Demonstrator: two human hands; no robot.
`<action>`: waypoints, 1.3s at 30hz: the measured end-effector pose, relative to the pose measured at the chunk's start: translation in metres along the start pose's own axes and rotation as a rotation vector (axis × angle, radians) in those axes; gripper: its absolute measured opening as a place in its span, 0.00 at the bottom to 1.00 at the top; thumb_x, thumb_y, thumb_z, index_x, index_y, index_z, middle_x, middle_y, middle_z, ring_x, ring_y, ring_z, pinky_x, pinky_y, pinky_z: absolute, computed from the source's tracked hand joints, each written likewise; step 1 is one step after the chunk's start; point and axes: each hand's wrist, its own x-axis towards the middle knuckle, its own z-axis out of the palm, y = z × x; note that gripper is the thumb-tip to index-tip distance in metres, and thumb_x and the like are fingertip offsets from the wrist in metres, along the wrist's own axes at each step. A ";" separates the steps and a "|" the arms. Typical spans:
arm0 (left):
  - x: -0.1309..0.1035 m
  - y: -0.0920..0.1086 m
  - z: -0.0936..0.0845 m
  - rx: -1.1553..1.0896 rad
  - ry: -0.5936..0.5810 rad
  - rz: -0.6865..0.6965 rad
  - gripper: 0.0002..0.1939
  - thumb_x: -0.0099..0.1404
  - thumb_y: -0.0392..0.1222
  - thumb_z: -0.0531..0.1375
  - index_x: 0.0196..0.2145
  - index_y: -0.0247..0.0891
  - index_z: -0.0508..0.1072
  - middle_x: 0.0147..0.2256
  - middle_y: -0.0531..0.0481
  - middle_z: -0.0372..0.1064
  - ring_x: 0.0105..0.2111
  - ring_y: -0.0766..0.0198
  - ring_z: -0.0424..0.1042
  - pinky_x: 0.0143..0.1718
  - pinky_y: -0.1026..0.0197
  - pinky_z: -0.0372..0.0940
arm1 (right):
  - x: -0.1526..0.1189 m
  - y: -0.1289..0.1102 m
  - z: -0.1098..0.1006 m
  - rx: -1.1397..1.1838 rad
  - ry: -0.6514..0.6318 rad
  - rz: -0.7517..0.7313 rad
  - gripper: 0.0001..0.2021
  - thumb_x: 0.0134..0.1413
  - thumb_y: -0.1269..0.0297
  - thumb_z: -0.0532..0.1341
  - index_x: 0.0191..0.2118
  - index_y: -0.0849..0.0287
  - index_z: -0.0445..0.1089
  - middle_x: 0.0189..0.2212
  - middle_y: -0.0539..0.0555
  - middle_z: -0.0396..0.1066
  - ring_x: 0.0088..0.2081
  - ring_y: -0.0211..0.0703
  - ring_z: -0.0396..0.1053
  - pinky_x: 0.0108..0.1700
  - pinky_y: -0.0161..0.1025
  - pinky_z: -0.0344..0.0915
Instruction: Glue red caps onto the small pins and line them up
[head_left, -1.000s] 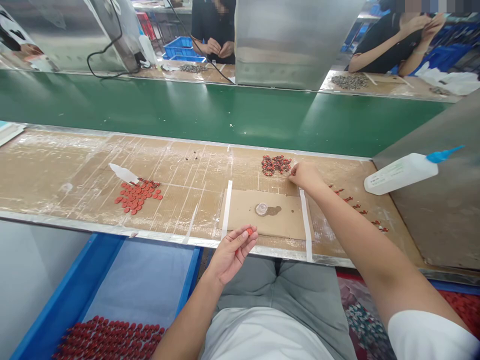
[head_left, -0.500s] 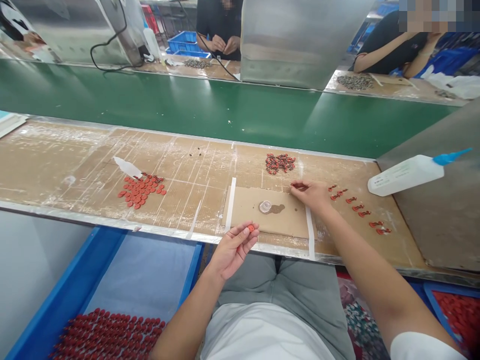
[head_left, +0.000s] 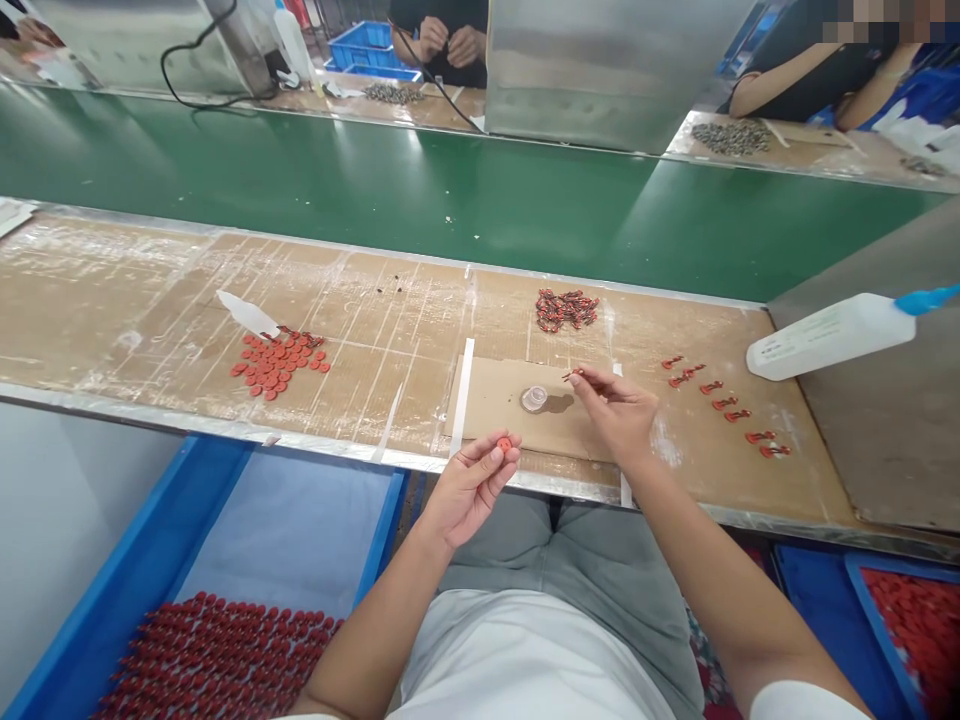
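Note:
My left hand (head_left: pixel 474 487) is closed on a small round red disc (head_left: pixel 505 445), pinched between thumb and fingertips above the bench's front edge. Over the cardboard pad, my right hand (head_left: pixel 619 408) pinches a small dark-and-red figure piece (head_left: pixel 573 375); its details are too small to make out. A little clear cup (head_left: pixel 534 399) stands on the cardboard pad (head_left: pixel 495 380) between my hands, beside a dark wet-looking stain. Behind the pad lies a pile of similar dark-and-red pieces (head_left: pixel 566 311). Several red pieces with disc bases (head_left: pixel 724 403) lie in a slanting row on the right.
Loose red discs (head_left: pixel 271 366) lie at the left near a white nozzle-like piece (head_left: pixel 247 315). A white bottle with a blue tip (head_left: pixel 831 336) lies by the metal panel at right. Blue bins (head_left: pixel 390 520) sit below the bench. Two people work beyond the green belt (head_left: pixel 337 180).
My right hand has moved left and toward me with the small piece, from the pad's back right corner to over the pad. The left hand still holds the disc. The view has shifted slightly.

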 end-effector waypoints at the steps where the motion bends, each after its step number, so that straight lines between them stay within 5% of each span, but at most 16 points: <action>1: 0.000 -0.001 0.000 -0.005 -0.001 -0.001 0.12 0.59 0.29 0.64 0.43 0.34 0.78 0.44 0.44 0.77 0.39 0.68 0.78 0.42 0.71 0.72 | -0.005 -0.003 0.004 -0.021 -0.017 -0.051 0.12 0.53 0.58 0.67 0.41 0.56 0.78 0.37 0.54 0.79 0.35 0.43 0.77 0.38 0.41 0.75; 7: 0.002 -0.004 0.000 -0.017 0.010 0.013 0.11 0.60 0.31 0.65 0.42 0.34 0.78 0.44 0.45 0.77 0.39 0.69 0.78 0.40 0.72 0.72 | -0.016 -0.002 0.017 -0.120 -0.093 -0.341 0.09 0.55 0.65 0.65 0.42 0.54 0.77 0.39 0.53 0.79 0.34 0.40 0.76 0.39 0.39 0.74; 27: 0.004 -0.004 0.001 -0.050 0.002 0.027 0.11 0.59 0.30 0.65 0.41 0.33 0.79 0.41 0.45 0.78 0.39 0.69 0.78 0.43 0.72 0.72 | -0.012 0.006 0.023 -0.160 -0.128 -0.572 0.16 0.53 0.74 0.65 0.47 0.50 0.75 0.38 0.52 0.78 0.36 0.41 0.76 0.40 0.40 0.72; 34: 0.004 -0.001 0.002 -0.041 0.005 0.041 0.11 0.60 0.30 0.65 0.42 0.33 0.78 0.41 0.46 0.78 0.39 0.69 0.78 0.43 0.72 0.72 | -0.014 0.003 0.023 -0.126 -0.115 -0.480 0.12 0.53 0.70 0.66 0.44 0.51 0.77 0.37 0.52 0.79 0.36 0.41 0.76 0.41 0.40 0.72; 39: 0.005 0.000 0.007 -0.036 0.038 0.057 0.09 0.60 0.32 0.65 0.40 0.35 0.79 0.40 0.48 0.78 0.39 0.68 0.78 0.38 0.73 0.73 | -0.014 -0.006 0.025 0.144 0.037 -0.091 0.10 0.50 0.65 0.69 0.41 0.53 0.78 0.35 0.52 0.79 0.34 0.39 0.75 0.39 0.39 0.73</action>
